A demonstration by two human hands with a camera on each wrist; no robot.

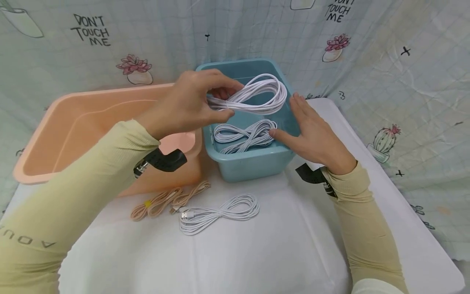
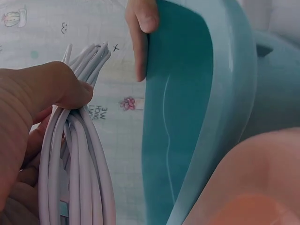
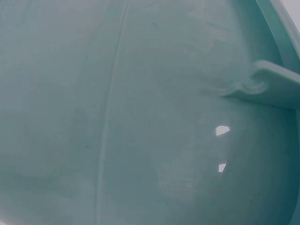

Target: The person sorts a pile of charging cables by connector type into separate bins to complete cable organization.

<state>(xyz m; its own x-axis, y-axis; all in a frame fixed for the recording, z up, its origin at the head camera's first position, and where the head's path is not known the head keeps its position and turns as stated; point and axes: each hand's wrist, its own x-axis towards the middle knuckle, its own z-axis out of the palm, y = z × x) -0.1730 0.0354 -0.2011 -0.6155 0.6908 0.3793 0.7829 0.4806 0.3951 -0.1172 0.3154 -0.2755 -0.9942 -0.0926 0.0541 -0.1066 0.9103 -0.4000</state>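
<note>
The left hand [image 1: 194, 100] pinches a looped white cable [image 1: 257, 108] up over the blue bin [image 1: 253, 165]. The right hand [image 1: 317, 136] has straight fingers by the bin's right rim. Another white cable [image 1: 255, 136] lies inside. A white USB cable [image 1: 220, 213] lies in front, near tan cables [image 1: 161, 203].

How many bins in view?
2: the peach bin at left in the head view, and the blue bin beside it, with the right hand at its right side.
</note>
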